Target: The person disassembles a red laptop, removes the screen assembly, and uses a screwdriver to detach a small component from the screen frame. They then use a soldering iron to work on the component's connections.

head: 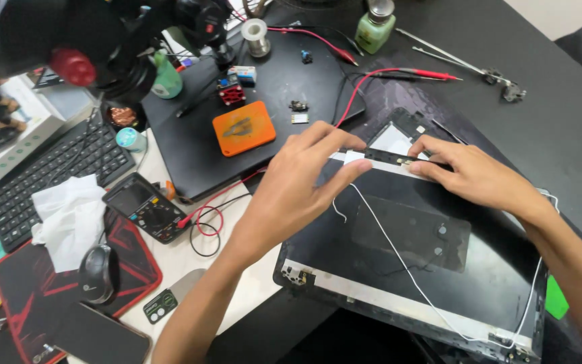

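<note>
A black laptop lid shell (399, 269) lies inside-up on the dark desk, with white strips along its edges and a thin white cable (399, 259) running across it. My left hand (304, 182) pinches a small white tab at the end of a narrow black strip (392, 158) near the shell's far edge. My right hand (473, 172) presses its fingertips on the other end of that strip. Both forearms reach in from the bottom of the view.
A black mat (264, 87) behind holds an orange pad (242, 128), small circuit boards, a solder spool (256, 35) and red probe leads (426, 73). A multimeter (144, 205), tissue (69, 216), mouse (97, 273), keyboard (48, 172) and phone (99, 334) lie at left. A green bottle (375, 27) and metal hinges (493, 75) sit far back.
</note>
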